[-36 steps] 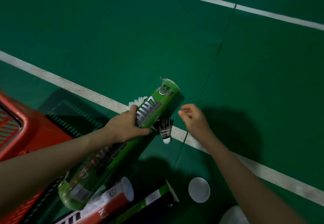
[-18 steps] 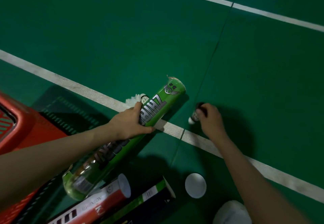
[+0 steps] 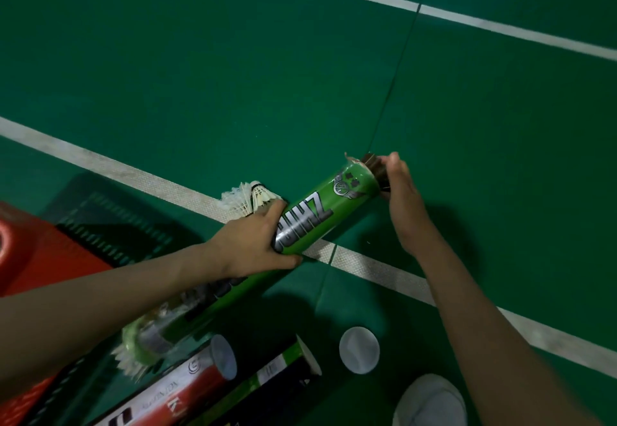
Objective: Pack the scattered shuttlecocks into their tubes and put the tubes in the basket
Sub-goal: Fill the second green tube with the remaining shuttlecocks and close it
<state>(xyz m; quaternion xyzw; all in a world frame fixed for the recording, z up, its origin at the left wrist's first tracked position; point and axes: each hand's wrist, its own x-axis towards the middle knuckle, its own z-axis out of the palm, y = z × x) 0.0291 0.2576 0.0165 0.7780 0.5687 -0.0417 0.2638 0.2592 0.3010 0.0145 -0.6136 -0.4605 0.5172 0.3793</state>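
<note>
Right grip (image 3: 402,202) has carried the shuttlecock (image 3: 374,168) to the tube (image 3: 322,222) mouth, pinching it; left grip (image 3: 248,248) clasps tube; insertion likely next.

Bright green tube (image 3: 310,222) with silver lettering — dark-feathered shuttlecock (image 3: 375,168), red basket (image 3: 40,258), green floor (image 3: 233,75) striped white.

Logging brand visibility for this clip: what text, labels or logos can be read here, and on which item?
"ZH": large silver letters on the green tube; the rest is covered by the left hand.
"K": on the red and white tube; its small print is too blurred to read.
Dark tube with a green stripe: marks too small to read.
</note>
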